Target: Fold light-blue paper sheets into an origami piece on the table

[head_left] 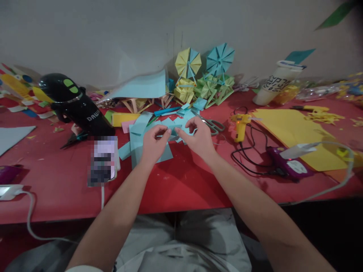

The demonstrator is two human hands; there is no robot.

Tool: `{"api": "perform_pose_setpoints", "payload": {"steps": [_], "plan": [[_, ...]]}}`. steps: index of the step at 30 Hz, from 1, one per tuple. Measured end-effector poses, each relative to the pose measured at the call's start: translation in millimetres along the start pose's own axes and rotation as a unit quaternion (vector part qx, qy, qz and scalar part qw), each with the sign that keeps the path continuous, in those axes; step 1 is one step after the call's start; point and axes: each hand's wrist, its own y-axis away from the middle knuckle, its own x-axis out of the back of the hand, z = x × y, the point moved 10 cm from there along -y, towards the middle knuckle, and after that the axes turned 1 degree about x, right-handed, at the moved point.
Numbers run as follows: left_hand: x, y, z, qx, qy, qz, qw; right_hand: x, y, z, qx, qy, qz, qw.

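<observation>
In the head view, the left hand and the right hand meet over the red table. Both hands pinch the same blue paper with thumb and fingertips closed narrowly on it, just above a heap of blue scraps. Scissors lie just beside the right hand. A yellow glue gun stands farther right, near a yellow sheet. A black tool rests to the left. Paper fans stand at the wall behind.
</observation>
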Motion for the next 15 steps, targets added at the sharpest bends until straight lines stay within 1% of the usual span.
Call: {"api": "perform_pose_setpoints", "payload": {"steps": [3,6,12,15], "plan": [[2.9,1.1,-3.2,-0.001,0.013,0.028,1.000,-7.2,1.4,3.0,-0.036,-0.006,-0.033,0.999],[1.3,1.1,-8.2,0.003,0.028,0.034,0.999,-16.3,2.2,3.2,-0.031,0.008,-0.069,0.997],[-15.9,2.9,-16.4,0.042,0.056,-0.022,0.997,-20.8,3.0,1.3,-0.002,0.002,-0.068,0.998],[-23.4,6.9,-27.9,0.110,0.102,-0.039,0.988,-22.5,4.1,1.6,-0.001,-0.003,-0.069,0.998]]}}
